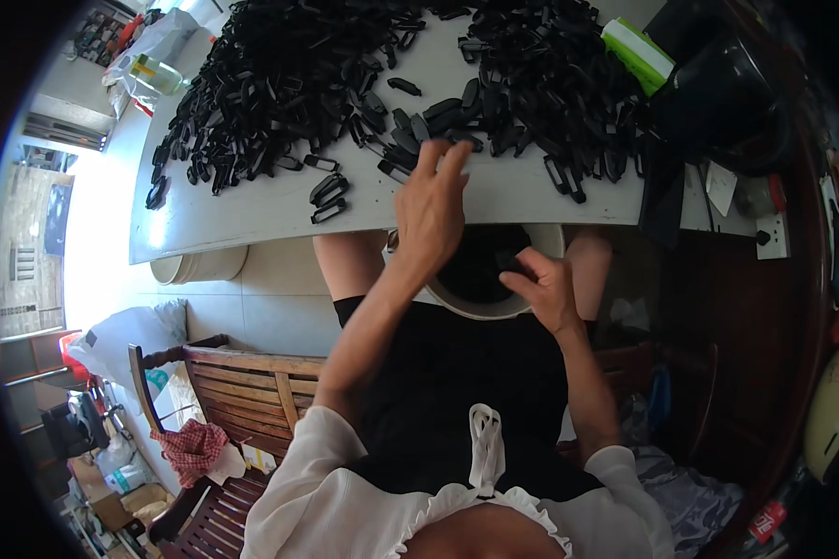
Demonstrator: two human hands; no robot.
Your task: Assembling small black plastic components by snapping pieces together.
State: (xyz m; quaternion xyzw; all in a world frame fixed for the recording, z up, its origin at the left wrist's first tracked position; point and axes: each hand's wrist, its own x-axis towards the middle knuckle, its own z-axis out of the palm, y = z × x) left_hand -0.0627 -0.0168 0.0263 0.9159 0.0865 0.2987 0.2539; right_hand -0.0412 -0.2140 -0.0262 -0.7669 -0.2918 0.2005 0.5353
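Note:
Small black oblong plastic pieces [280,84] are heaped over the white table [242,219], many with an open slot through the middle. My left hand [429,210] reaches over the table's front edge, its fingers stretched out and apart beside a few loose pieces [405,140]. Whether the fingertips touch any piece I cannot tell. Above the pale bucket [552,244] between my knees, my right hand [543,284] pinches a small black piece [507,261] between thumb and fingers. The bucket's inside is dark, and its contents are hard to make out.
A second heap of black pieces [550,93] covers the table's right part. Behind it lies a green and white packet [639,54], near a large black container [727,102]. A clear bottle [157,74] stands far left. A wooden bench [242,382] runs behind me.

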